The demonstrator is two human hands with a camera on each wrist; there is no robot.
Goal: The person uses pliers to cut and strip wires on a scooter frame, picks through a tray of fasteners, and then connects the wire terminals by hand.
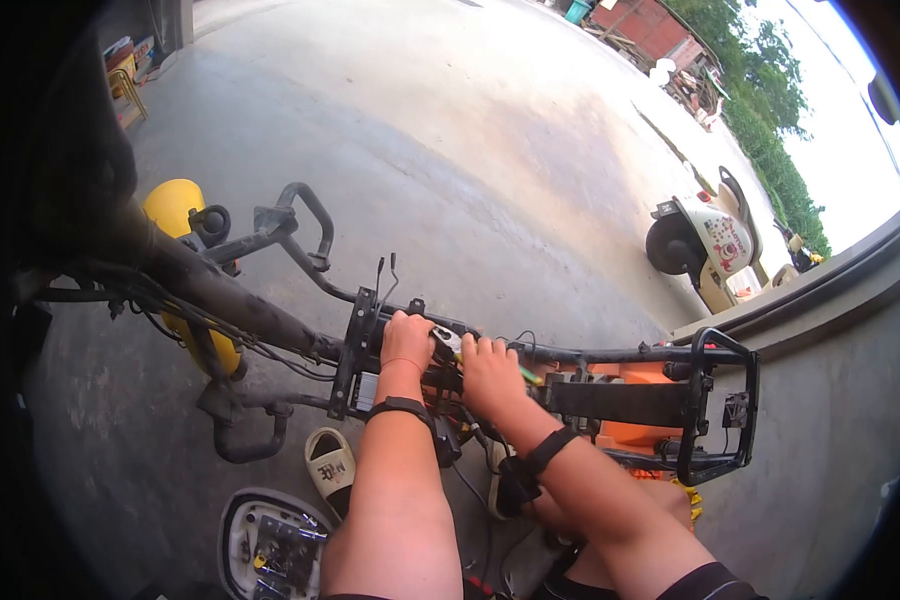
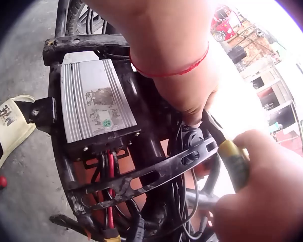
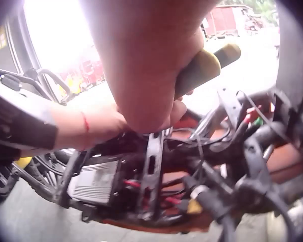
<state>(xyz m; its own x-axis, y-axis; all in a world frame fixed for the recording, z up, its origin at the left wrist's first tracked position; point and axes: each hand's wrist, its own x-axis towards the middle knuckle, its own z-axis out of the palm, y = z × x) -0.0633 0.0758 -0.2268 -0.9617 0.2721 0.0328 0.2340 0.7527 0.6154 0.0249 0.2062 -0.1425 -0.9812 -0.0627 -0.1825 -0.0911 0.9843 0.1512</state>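
My right hand (image 1: 492, 375) grips the yellow-and-dark handles of a plier-like tool (image 2: 234, 164) over a black vehicle frame (image 1: 620, 355). In the left wrist view its metal head points at the left hand (image 2: 181, 85), whose fingertips are down by the frame tube; what they touch is hidden. Beside that hand a ribbed silver box (image 2: 98, 101) is mounted on the frame, with red and black wires at one end. A slotted black bracket (image 2: 151, 174) crosses near the cables. The right wrist view shows the handle ends (image 3: 204, 68) sticking out past the right hand (image 3: 146, 65).
An open tool case (image 1: 275, 545) with sockets lies on the floor at the lower left, near a light slipper (image 1: 330, 468). A yellow part (image 1: 175, 205) is at the frame's left end. A white scooter (image 1: 720, 240) stands at the right. Orange panels (image 1: 640, 400) show beneath the frame.
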